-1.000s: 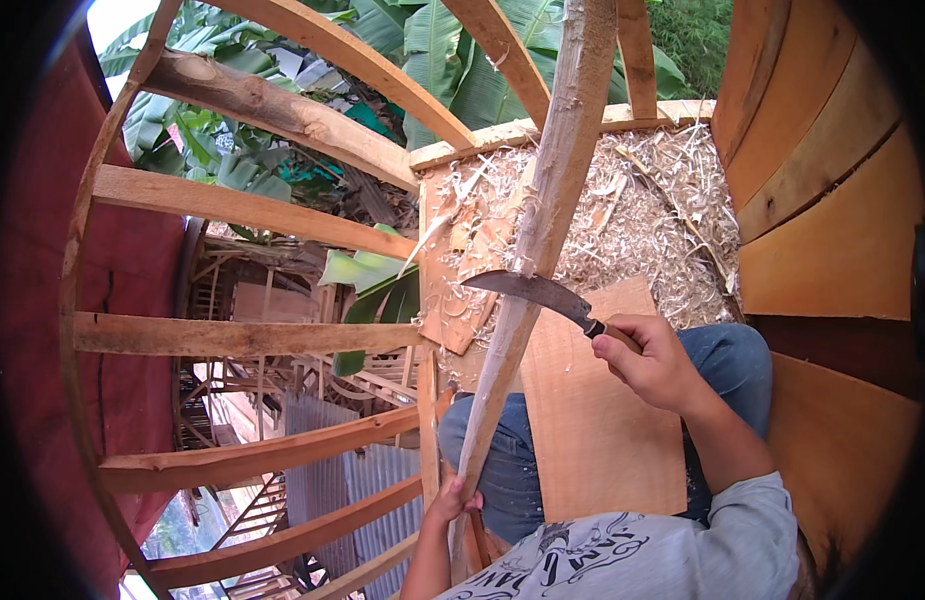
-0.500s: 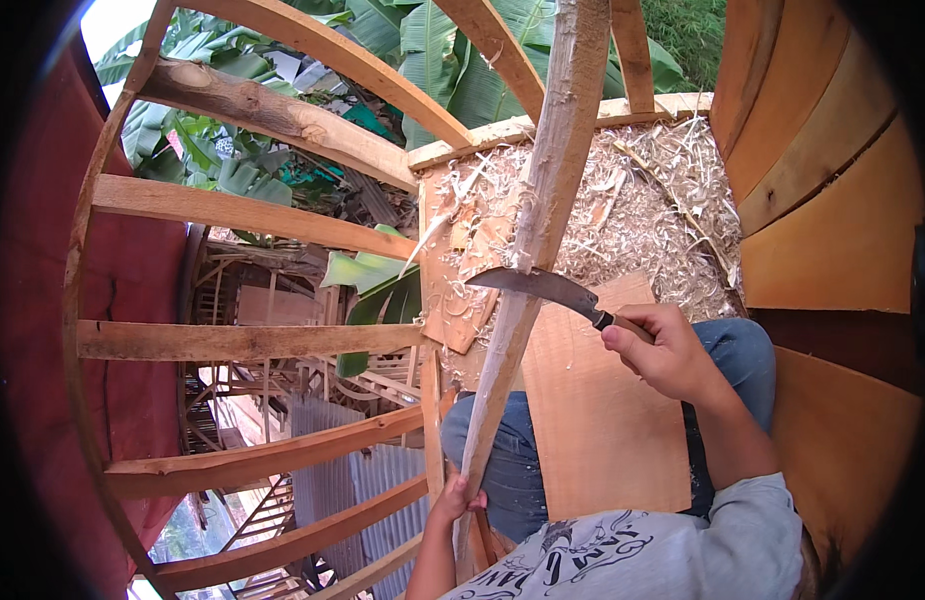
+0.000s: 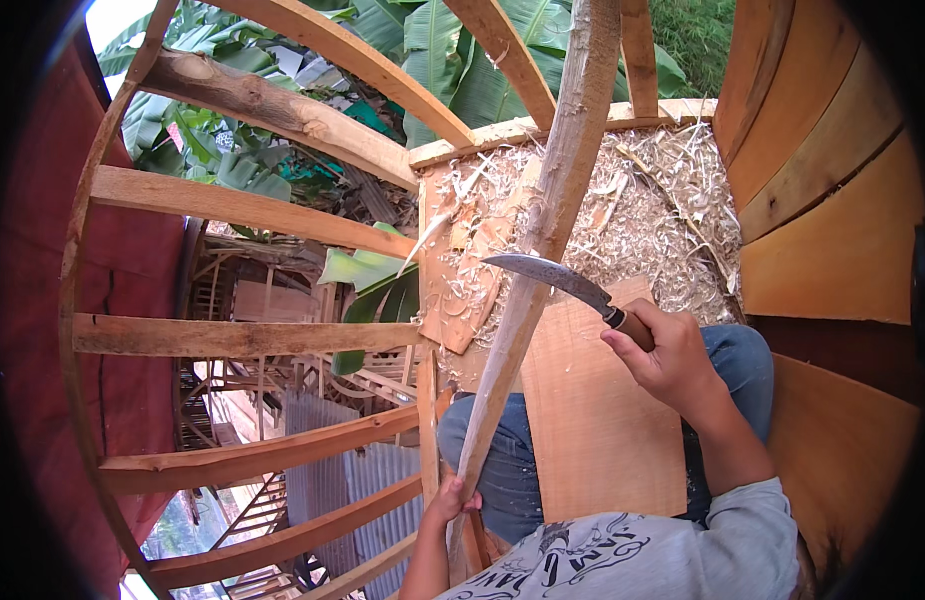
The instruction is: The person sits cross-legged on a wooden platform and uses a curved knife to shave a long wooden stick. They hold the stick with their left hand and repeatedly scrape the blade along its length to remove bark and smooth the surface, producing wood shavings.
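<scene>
A long, pale wooden pole [image 3: 550, 225] slants from the top of the view down to my left side, its surface rough in the upper part and smoother lower down. My left hand [image 3: 450, 498] is closed round its lower end. In my right hand [image 3: 668, 352] is the wooden handle of a knife with a curved dark blade [image 3: 554, 274]. The blade crosses over the pole about midway, its tip reaching past the pole's left side; whether the edge touches the wood I cannot tell. A flat wooden board [image 3: 604, 420] leans across my lap between my knees.
Curled wood shavings [image 3: 652, 205] cover the floor ahead, with a loose plank [image 3: 497, 250] among them. Wooden rails [image 3: 247, 338] form an open railing on the left, above a lower yard with corrugated sheets [image 3: 322, 440]. A plank wall [image 3: 832, 240] stands on the right.
The knife has shifted slightly right and turned, its blade now tilting more across the pole. The pole has moved a little to the right at its upper part. My left hand keeps its hold.
</scene>
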Demonstrator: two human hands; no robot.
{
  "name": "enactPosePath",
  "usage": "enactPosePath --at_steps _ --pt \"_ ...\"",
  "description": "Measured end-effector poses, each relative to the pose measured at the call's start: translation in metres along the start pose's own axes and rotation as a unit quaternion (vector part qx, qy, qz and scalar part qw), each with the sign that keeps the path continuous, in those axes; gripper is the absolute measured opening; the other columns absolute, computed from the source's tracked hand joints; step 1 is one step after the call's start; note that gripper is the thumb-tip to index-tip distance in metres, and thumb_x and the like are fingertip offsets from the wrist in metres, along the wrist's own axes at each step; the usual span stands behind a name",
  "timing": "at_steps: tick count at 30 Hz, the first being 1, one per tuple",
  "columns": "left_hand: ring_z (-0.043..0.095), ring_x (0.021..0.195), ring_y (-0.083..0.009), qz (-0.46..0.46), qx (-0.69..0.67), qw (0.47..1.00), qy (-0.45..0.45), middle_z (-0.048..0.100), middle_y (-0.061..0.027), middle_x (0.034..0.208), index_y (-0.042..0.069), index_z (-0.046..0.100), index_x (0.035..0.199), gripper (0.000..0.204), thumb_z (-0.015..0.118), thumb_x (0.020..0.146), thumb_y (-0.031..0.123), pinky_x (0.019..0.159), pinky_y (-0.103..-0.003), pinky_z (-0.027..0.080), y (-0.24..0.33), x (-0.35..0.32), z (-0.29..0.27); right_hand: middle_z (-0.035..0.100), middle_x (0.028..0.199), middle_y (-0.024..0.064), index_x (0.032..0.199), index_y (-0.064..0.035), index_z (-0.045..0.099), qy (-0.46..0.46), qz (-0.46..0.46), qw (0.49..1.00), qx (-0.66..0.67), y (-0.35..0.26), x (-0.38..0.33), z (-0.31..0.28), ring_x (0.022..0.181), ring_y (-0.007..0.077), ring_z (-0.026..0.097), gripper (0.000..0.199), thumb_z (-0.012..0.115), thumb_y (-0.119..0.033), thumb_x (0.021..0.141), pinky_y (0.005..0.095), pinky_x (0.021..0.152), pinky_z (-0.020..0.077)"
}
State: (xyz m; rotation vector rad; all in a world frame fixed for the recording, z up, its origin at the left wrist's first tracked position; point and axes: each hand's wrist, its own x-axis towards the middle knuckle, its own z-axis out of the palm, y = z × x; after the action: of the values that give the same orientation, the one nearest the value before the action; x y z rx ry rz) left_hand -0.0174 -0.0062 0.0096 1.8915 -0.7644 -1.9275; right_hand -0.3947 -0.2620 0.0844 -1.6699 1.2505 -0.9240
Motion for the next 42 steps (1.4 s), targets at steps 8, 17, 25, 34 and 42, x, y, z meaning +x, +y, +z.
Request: enactPosePath --at_steps 8,17,25,34,42 --pt "0.043 0.043 -0.0119 0.011 -0.011 0.999 0.029 0.051 -0.0077 0.052 -0.004 0.058 0.072 0.093 0.039 0.066 0.087 0.040 -0.024 0.031 0.005 0.000 0.010 0.051 0.052 0.0054 0.078 0.0003 0.064 -0.112 0.103 0.963 0.222 0.009 -0.001 -0.008 0.043 0.0115 0.046 0.029 0.056 -0.025 0.090 0.0270 0.042 0.0354" --pt "0.044 0.044 -0.0121 0.020 -0.024 0.998 0.048 0.055 -0.0102 0.056 -0.004 0.058 0.082 0.093 0.040 0.066 0.087 0.041 -0.024 0.032 0.007 0.001 0.015 0.054 0.059 0.0046 0.084 0.0000 0.059 -0.094 0.023 0.979 0.180 0.014 0.000 0.006 0.055 0.0088 0.051 0.024 0.060 -0.024 0.088 0.0282 0.049 0.0392" --pt "0.043 0.043 -0.0118 0.016 -0.019 0.998 0.051 0.054 -0.0106 0.056 -0.004 0.057 0.086 0.095 0.041 0.065 0.087 0.041 -0.023 0.032 0.006 -0.001 0.013 0.049 0.054 0.0091 0.076 -0.0008 0.058 -0.311 0.021 0.947 0.081 0.006 0.000 -0.002 0.050 0.0190 0.049 0.026 0.063 -0.025 0.085 0.0331 0.050 0.0381" --pt "0.042 0.043 -0.0117 0.015 0.000 0.999 0.032 0.050 -0.0084 0.051 -0.004 0.057 0.071 0.095 0.038 0.064 0.089 0.040 -0.024 0.032 0.005 -0.002 0.011 0.050 0.056 0.0024 0.082 0.0011 0.059 -0.120 0.077 0.972 0.189 0.008 0.002 0.006 0.052 0.0073 0.044 0.021 0.065 -0.019 0.083 0.0271 0.046 0.0350" --pt "0.043 0.044 -0.0111 0.019 -0.004 1.000 0.024 0.054 -0.0105 0.058 -0.004 0.055 0.086 0.097 0.039 0.064 0.089 0.040 -0.024 0.032 0.008 0.000 0.010 0.053 0.057 0.0094 0.080 -0.0002 0.056 -0.034 0.001 0.997 0.076 0.008 0.000 0.015 0.050 0.0191 0.050 0.023 0.065 -0.021 0.084 0.0310 0.049 0.0389"
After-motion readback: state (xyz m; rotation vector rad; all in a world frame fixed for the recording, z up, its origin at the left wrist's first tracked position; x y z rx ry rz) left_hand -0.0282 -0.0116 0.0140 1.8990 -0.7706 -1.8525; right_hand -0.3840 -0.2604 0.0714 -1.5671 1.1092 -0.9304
